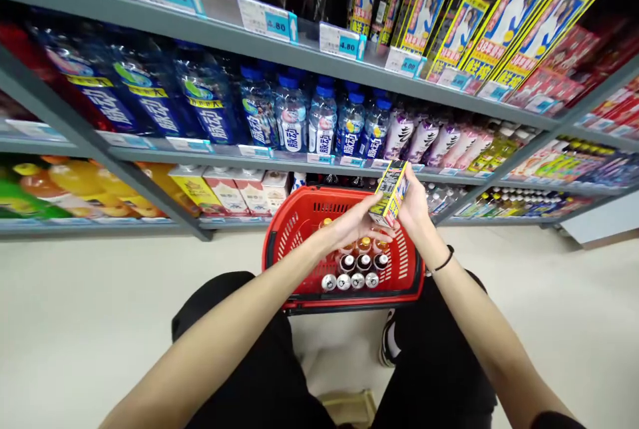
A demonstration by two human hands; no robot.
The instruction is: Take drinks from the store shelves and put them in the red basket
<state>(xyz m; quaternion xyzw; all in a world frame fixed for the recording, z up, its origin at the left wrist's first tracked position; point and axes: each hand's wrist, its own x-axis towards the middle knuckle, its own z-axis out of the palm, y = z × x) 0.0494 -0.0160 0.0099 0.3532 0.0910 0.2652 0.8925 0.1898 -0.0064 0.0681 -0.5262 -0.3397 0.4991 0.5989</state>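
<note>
Between my two hands is a yellow and black drink carton point(390, 194), tilted, above the right side of a red shopping basket point(284, 229). My left hand point(357, 221) grips the carton's lower left end, and my right hand point(413, 201) is wrapped along its right side. Down in the basket, white-capped dark bottles point(364, 262) stand in a row, with silver-topped cans point(343, 282) lined up in front of them. Behind these are orange-capped bottles point(364, 243), partly hidden by my left hand and forearm.
Shelves rise ahead, with a grey shelf edge point(210, 23) carrying price tags. Similar yellow cartons point(424, 15) stand on the upper shelf at right. Blue-capped bottles point(322, 120) fill the middle shelf; juice bottles point(80, 186) stand low at left. My knees point(224, 302) flank the basket.
</note>
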